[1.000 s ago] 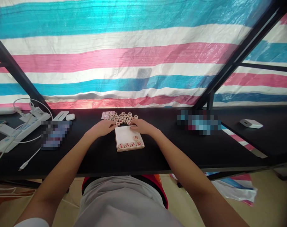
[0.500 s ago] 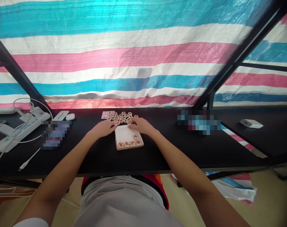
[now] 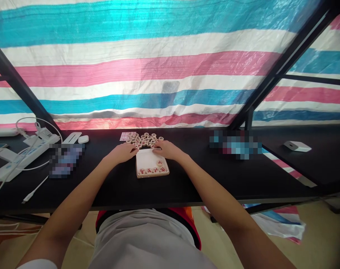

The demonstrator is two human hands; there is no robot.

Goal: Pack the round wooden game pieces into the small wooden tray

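A shallow white box [image 3: 147, 158] lies on the black desk in front of me. Red-lettered Chinese chess pieces [image 3: 156, 170] line its near side, and another single piece [image 3: 160, 163] sits above that row at the right. Just beyond the box is a cluster of round Chinese chess pieces [image 3: 143, 141]. At the box's far left corner, my left hand [image 3: 124, 152] has its fingers closed at a piece. My right hand [image 3: 170, 150] is bent over the far right corner, thumb over the box and fingers by the cluster; what lies between them is hidden.
A pink-and-white printed card [image 3: 125, 136] lies behind the cluster. On the left are a white power strip [image 3: 27, 157] with cables, a blurred-out flat item [image 3: 66, 160] and a white case [image 3: 83, 139]. Another blurred item [image 3: 235, 145] and a white adapter [image 3: 297, 146] are on the right.
Both hands stay almost where they were. The single upper piece and the row in the box look the same; only a slight shift of the view shows.
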